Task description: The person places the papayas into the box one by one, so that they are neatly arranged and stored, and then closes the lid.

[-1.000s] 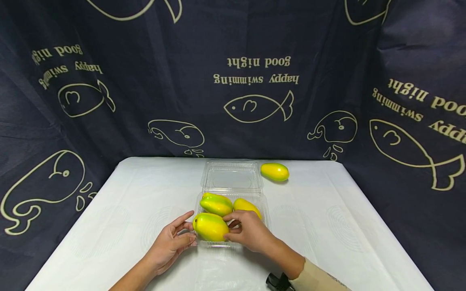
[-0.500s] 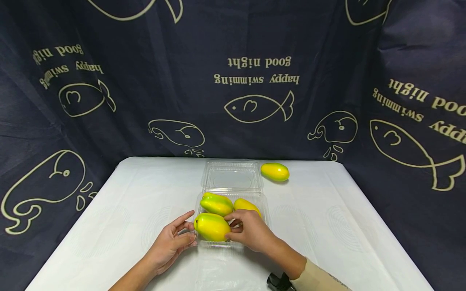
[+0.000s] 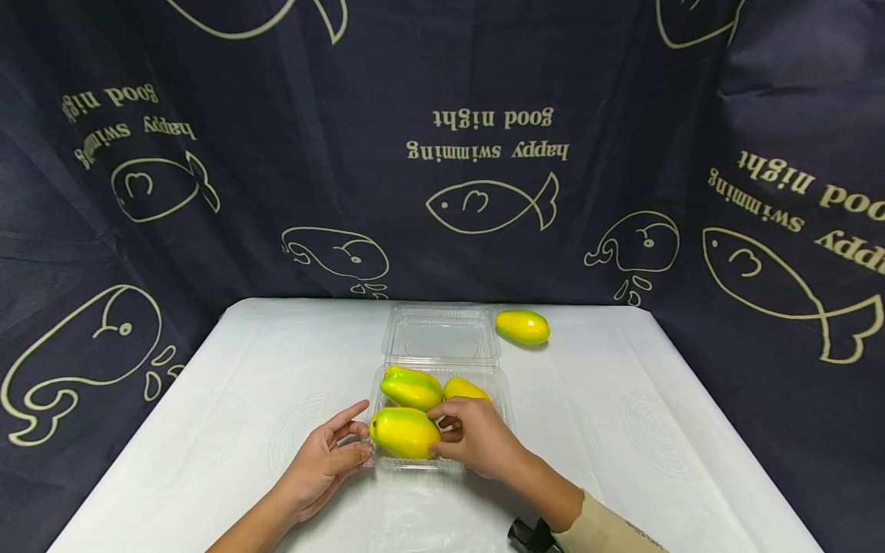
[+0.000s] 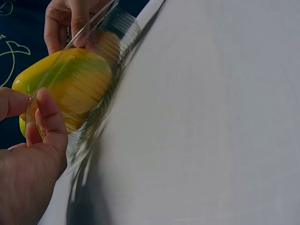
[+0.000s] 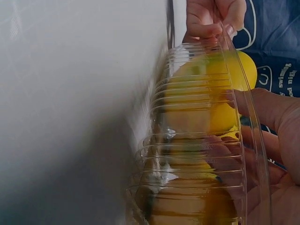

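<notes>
A clear plastic clamshell box (image 3: 508, 392) stands with its lid folded back at the table's middle. Three yellow-green papayas lie in its base: a front papaya (image 3: 403, 432), a back-left papaya (image 3: 411, 388) and a back-right papaya (image 3: 465, 388), the last partly hidden by my right hand (image 3: 480, 439). That hand grips the right end of the front papaya, its thumb (image 5: 258, 105) inside the rim in the right wrist view. My left hand (image 3: 325, 465) pinches the box's left rim between thumb and finger, seen closely in the left wrist view.
Another papaya (image 3: 522, 327) lies on the white-covered table (image 3: 276, 353), right of the open lid (image 3: 440, 336). A dark curtain (image 3: 484, 261) with fish drawings hangs behind and at both sides. Near my right wrist is a black device (image 3: 532, 535).
The front papaya has shifted slightly right and toward me in the box, with my right hand on it. My left hand stays at the rim.
</notes>
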A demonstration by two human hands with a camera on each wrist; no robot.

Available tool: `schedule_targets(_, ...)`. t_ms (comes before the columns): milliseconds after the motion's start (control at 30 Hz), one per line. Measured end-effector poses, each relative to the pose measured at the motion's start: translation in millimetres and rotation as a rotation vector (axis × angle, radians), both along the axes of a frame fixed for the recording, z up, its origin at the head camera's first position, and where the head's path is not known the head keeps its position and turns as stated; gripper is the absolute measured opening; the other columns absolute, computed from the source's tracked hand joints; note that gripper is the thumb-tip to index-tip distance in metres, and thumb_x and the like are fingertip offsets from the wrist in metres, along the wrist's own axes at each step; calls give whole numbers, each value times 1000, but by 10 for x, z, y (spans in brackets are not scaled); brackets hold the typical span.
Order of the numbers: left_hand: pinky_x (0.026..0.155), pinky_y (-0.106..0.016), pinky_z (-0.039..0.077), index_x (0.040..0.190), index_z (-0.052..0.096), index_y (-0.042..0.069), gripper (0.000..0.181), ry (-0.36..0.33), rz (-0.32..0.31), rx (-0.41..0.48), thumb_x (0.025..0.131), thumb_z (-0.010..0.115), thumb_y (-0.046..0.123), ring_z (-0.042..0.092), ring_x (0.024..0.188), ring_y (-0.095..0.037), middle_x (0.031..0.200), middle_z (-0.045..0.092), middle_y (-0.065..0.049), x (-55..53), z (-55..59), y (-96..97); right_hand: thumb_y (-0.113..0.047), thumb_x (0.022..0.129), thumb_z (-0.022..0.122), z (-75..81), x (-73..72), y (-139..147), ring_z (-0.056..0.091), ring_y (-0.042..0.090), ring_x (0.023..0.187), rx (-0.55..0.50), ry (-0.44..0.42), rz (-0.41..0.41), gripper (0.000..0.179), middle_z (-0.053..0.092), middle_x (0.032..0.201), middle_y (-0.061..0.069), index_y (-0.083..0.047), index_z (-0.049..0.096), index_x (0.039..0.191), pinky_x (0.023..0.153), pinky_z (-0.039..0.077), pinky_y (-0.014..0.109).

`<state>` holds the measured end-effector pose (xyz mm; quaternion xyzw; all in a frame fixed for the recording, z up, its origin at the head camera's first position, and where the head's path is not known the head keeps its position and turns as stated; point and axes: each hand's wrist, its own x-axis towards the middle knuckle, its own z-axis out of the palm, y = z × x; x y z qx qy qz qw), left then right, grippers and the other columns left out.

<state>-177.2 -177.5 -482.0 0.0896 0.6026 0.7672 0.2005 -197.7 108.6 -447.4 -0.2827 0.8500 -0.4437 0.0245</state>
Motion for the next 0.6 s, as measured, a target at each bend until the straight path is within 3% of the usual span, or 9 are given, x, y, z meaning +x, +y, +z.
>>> schedule_targets(600, 85, -25, 61, 163, 14, 3, 85, 4, 2, 4, 95, 65, -1, 62, 88, -7, 114, 49, -1, 1, -11, -5, -5, 82, 85, 69, -20, 90, 74, 29, 94, -17, 18, 4, 36, 73, 110, 15, -2, 74, 116, 80, 63, 23)
